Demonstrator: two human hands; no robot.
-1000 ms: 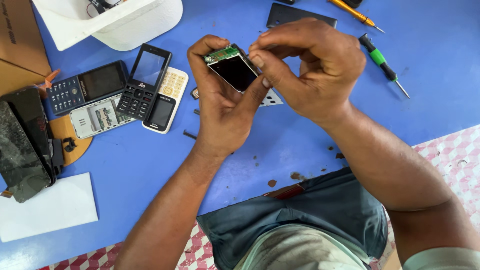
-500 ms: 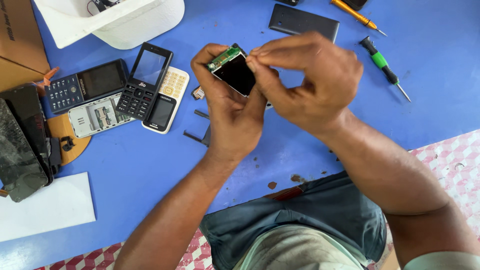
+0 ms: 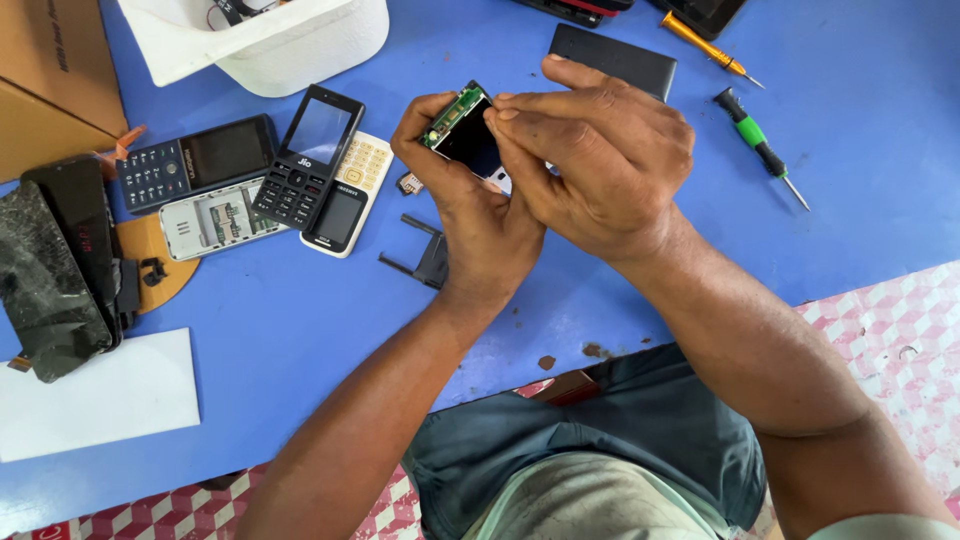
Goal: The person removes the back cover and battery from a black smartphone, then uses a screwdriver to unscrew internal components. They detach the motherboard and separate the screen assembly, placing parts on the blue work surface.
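Phone display module [image 3: 468, 132] (green circuit strip along its top edge), raised above blue table [image 3: 860, 130], pinched between left hand [image 3: 470, 205] thumb and fingers, right hand [image 3: 600, 150] fingertips pressing its right edge, keypad phones [image 3: 300, 170] lying left, green-handled screwdriver [image 3: 758, 146] right.

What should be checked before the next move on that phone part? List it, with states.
1. Left hand grips the small phone part from below: ok.
2. Right hand fingertips rest on the part's dark screen face: ok.
3. Green circuit edge of the part is in view: ok.
4. Green-handled screwdriver lies free on the blue table, right of the hands: ok.
5. Loose black frame piece lies on the table just beside the left wrist, could get knocked: not ok.
6. Whether the part is cracked: cannot tell.
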